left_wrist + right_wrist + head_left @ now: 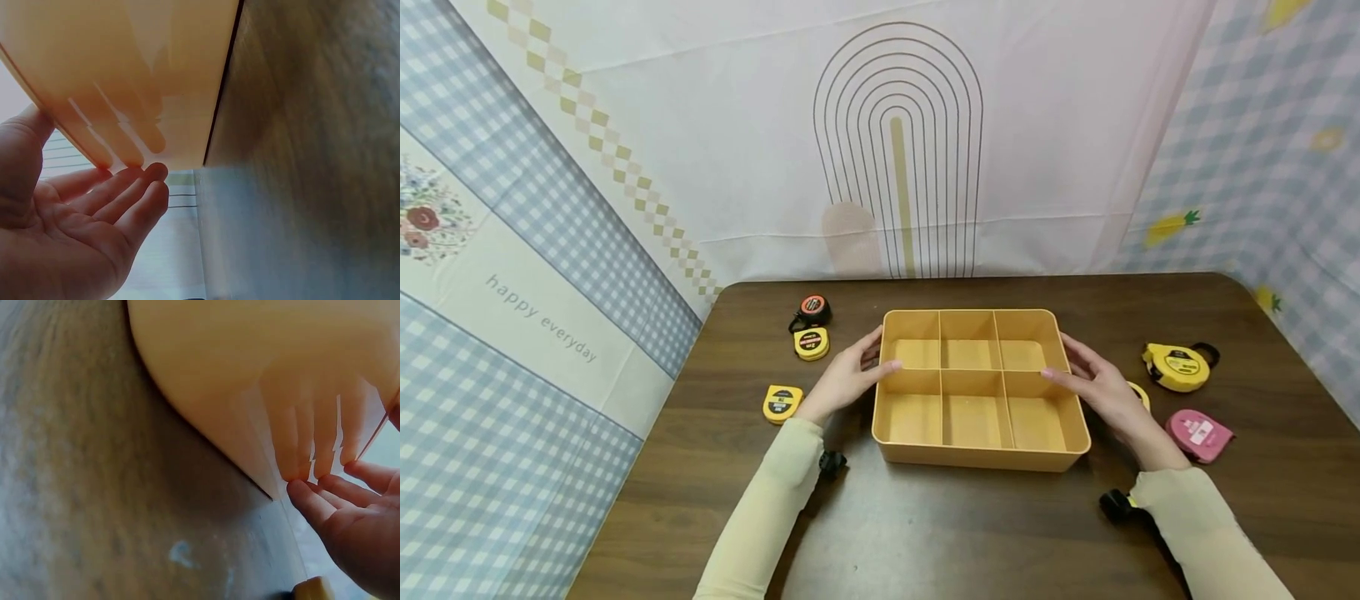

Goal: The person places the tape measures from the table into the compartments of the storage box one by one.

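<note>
A brown wood-grained bench (970, 533) spreads beneath and around the hands (844, 377) (1101, 385), its far corners rounded. A soft, pale sheen lies on its surface on the near side of the hands.

Beyond them hangs a creased white cloth (715, 125), printed with nested dark-lined arches (897, 167) and a smaller beige arch (852, 242). A strip of olive and beige diamonds (598, 142) slants down it, beyond and left of the hands.

Farther left is blue-and-white gingham (490, 392), crossed by a white band (580, 325) with a flower print (428, 218) and the words "happy everyday". Beyond and right of the hands, pale blue checked cloth (1300, 192) carries yellow fruit prints (1171, 227) with green leaves.
</note>
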